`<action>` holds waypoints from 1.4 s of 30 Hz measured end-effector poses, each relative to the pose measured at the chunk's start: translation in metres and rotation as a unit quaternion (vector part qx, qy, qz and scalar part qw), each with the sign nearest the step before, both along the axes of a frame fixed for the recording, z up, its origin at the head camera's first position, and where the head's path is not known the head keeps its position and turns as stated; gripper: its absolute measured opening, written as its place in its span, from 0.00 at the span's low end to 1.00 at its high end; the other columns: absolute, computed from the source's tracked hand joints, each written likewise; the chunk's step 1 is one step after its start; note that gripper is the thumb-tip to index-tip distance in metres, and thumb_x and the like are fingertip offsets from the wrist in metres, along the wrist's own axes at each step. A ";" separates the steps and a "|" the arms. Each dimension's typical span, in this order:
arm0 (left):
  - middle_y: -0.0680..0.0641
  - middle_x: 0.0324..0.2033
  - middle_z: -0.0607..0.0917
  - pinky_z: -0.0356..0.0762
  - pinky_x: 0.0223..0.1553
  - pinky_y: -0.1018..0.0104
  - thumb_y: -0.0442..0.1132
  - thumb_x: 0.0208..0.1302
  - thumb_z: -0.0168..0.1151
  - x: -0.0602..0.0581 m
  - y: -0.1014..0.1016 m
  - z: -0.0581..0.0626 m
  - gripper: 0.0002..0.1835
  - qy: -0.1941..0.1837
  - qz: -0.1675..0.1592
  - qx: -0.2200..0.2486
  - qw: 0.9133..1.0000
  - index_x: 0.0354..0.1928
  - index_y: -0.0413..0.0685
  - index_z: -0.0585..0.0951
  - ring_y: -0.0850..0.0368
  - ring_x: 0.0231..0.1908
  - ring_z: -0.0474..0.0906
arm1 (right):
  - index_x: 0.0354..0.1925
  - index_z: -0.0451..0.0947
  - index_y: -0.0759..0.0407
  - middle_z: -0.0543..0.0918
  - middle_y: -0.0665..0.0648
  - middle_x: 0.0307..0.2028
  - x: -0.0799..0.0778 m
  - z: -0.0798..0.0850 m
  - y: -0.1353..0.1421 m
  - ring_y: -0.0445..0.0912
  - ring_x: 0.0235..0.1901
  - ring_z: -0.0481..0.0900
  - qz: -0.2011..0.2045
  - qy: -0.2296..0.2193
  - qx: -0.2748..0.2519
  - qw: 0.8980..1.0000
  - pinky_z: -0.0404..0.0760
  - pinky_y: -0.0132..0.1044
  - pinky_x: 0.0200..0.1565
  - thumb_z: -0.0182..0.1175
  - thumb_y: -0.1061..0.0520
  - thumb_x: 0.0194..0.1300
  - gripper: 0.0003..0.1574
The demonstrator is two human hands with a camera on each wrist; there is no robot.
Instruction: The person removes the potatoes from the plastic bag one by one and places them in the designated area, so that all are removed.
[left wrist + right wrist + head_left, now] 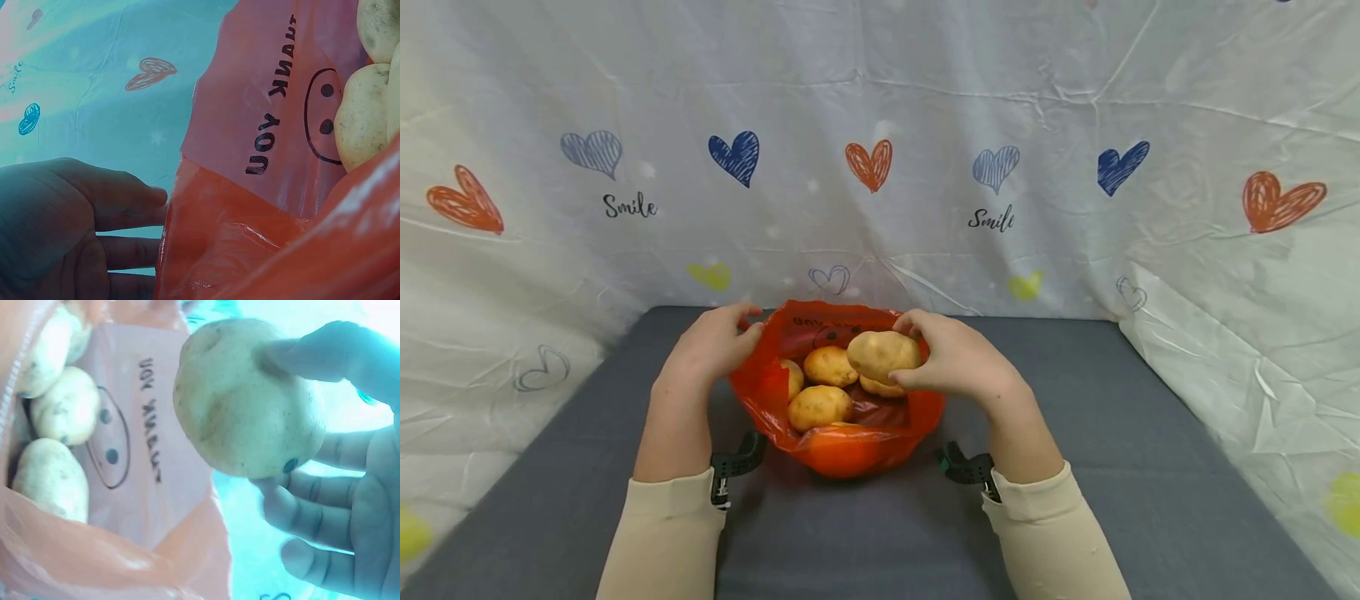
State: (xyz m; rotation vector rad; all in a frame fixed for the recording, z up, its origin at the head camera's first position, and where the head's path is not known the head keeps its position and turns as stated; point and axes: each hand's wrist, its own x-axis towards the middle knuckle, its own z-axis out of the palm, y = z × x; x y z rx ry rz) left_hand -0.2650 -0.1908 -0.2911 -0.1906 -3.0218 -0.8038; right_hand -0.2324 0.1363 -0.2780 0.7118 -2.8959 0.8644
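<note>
Right grip [958, 357] pinches one potato [878, 357] over the bag [846, 457]; left grip [709, 343], fingers extended, is at the bag's left edge; other potatoes [820, 407] lie inside.

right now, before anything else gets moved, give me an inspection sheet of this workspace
surface: dark grey tabletop, bag standing on it
job's things: red plastic bag, mouth open, several potatoes inside; one more potato held up in the right hand
clutter: nothing seen
left hand: at the bag's rim, fingers extended; firm contact cannot be told
right hand: thumb and fingers grip the potato
wrists: black strap on each
cables: nothing seen
surroundings: pale sheet behind, printed with hearts and "Smile"
</note>
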 end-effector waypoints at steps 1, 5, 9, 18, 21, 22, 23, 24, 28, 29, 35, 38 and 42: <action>0.31 0.61 0.77 0.78 0.52 0.39 0.48 0.80 0.50 0.000 0.000 0.000 0.28 0.000 0.000 0.001 1.000 0.73 0.41 0.69 0.36 0.54 0.77 | 0.55 0.76 0.50 0.82 0.49 0.45 0.000 0.001 0.003 0.46 0.41 0.79 0.000 -0.006 -0.010 1.000 0.79 0.43 0.45 0.77 0.47 0.54 0.32; 0.30 0.61 0.76 0.78 0.53 0.39 0.48 0.80 0.50 0.001 0.000 0.001 0.28 -0.002 -0.002 0.004 1.000 0.73 0.40 0.68 0.35 0.54 0.77 | 0.52 0.74 0.49 0.83 0.50 0.47 0.002 0.006 0.017 0.45 0.42 0.82 0.004 -0.032 -0.049 0.998 0.81 0.43 0.43 0.79 0.48 0.54 0.32; 0.30 0.62 0.76 0.78 0.52 0.39 0.48 0.80 0.50 0.002 0.000 0.001 0.28 -0.005 -0.004 0.008 1.000 0.74 0.41 0.68 0.35 0.55 0.77 | 0.51 0.75 0.49 0.82 0.52 0.48 0.002 0.010 0.031 0.46 0.43 0.83 0.011 -0.034 -0.078 0.996 0.82 0.44 0.43 0.78 0.47 0.56 0.29; 0.31 0.63 0.75 0.78 0.54 0.39 0.48 0.80 0.49 0.004 -0.001 0.004 0.28 -0.008 -0.004 0.019 1.000 0.74 0.42 0.67 0.35 0.55 0.77 | 0.55 0.78 0.50 0.81 0.57 0.50 0.000 0.012 0.063 0.51 0.43 0.84 0.017 -0.065 -0.146 0.987 0.81 0.47 0.45 0.76 0.48 0.61 0.27; 0.31 0.63 0.75 0.78 0.54 0.38 0.48 0.80 0.49 0.004 -0.002 0.005 0.28 -0.008 -0.006 0.020 1.000 0.74 0.42 0.67 0.35 0.56 0.76 | 0.58 0.80 0.51 0.82 0.57 0.50 -0.002 0.012 0.073 0.51 0.44 0.84 0.007 -0.061 -0.152 0.987 0.80 0.47 0.47 0.74 0.47 0.63 0.27; 0.31 0.63 0.75 0.78 0.54 0.38 0.48 0.80 0.49 0.004 -0.003 0.005 0.28 -0.008 -0.006 0.020 1.000 0.74 0.42 0.67 0.35 0.56 0.76 | 0.59 0.81 0.51 0.83 0.57 0.50 -0.002 0.012 0.076 0.51 0.44 0.84 0.004 -0.058 -0.151 0.987 0.80 0.46 0.47 0.74 0.47 0.64 0.28; 0.31 0.63 0.75 0.78 0.54 0.38 0.48 0.80 0.49 0.004 -0.003 0.005 0.28 -0.008 -0.007 0.020 1.000 0.75 0.42 0.67 0.35 0.56 0.76 | 0.61 0.81 0.51 0.84 0.57 0.50 -0.002 0.012 0.079 0.51 0.44 0.84 0.000 -0.054 -0.149 0.987 0.80 0.45 0.47 0.73 0.47 0.65 0.28; 0.31 0.63 0.75 0.78 0.54 0.38 0.48 0.80 0.49 0.004 -0.003 0.005 0.28 -0.008 -0.007 0.020 1.000 0.75 0.42 0.67 0.35 0.56 0.76 | 0.62 0.81 0.51 0.84 0.57 0.50 -0.003 0.012 0.081 0.51 0.44 0.84 -0.002 -0.050 -0.146 0.988 0.80 0.44 0.47 0.72 0.47 0.65 0.29; 0.31 0.62 0.75 0.78 0.54 0.38 0.47 0.80 0.49 0.004 -0.003 0.004 0.28 -0.010 -0.008 0.021 1.000 0.75 0.42 0.67 0.35 0.56 0.76 | 0.69 0.76 0.52 0.84 0.58 0.54 -0.003 0.013 0.091 0.51 0.48 0.83 -0.012 -0.036 -0.124 0.991 0.80 0.45 0.50 0.68 0.48 0.70 0.32; 0.31 0.62 0.75 0.78 0.54 0.38 0.48 0.80 0.49 0.004 -0.003 0.004 0.28 -0.010 -0.008 0.021 1.000 0.75 0.42 0.67 0.35 0.56 0.76 | 0.71 0.74 0.53 0.83 0.58 0.55 -0.003 0.013 0.093 0.52 0.50 0.83 -0.017 -0.035 -0.118 0.992 0.80 0.46 0.51 0.66 0.48 0.71 0.33; 0.31 0.62 0.75 0.77 0.54 0.38 0.48 0.80 0.49 0.004 -0.004 0.003 0.27 -0.010 -0.007 0.018 1.000 0.74 0.43 0.67 0.35 0.56 0.76 | 0.73 0.70 0.59 0.80 0.62 0.62 0.000 0.013 0.105 0.56 0.59 0.80 -0.054 -0.041 -0.103 0.992 0.75 0.56 0.60 0.62 0.48 0.75 0.34; 0.31 0.62 0.75 0.77 0.54 0.38 0.48 0.80 0.49 0.004 -0.004 0.003 0.28 -0.012 -0.007 0.018 1.000 0.74 0.43 0.67 0.35 0.56 0.75 | 0.72 0.69 0.61 0.78 0.65 0.63 -0.001 0.012 0.111 0.59 0.62 0.77 -0.077 -0.044 -0.091 0.992 0.73 0.59 0.62 0.61 0.49 0.76 0.34; 0.31 0.63 0.74 0.77 0.54 0.37 0.49 0.80 0.49 0.004 -0.004 0.003 0.28 -0.015 -0.007 0.021 1.000 0.75 0.43 0.67 0.34 0.56 0.75 | 0.72 0.68 0.65 0.76 0.68 0.63 -0.006 0.007 0.120 0.62 0.62 0.73 -0.112 -0.047 -0.054 0.991 0.71 0.61 0.61 0.59 0.49 0.77 0.34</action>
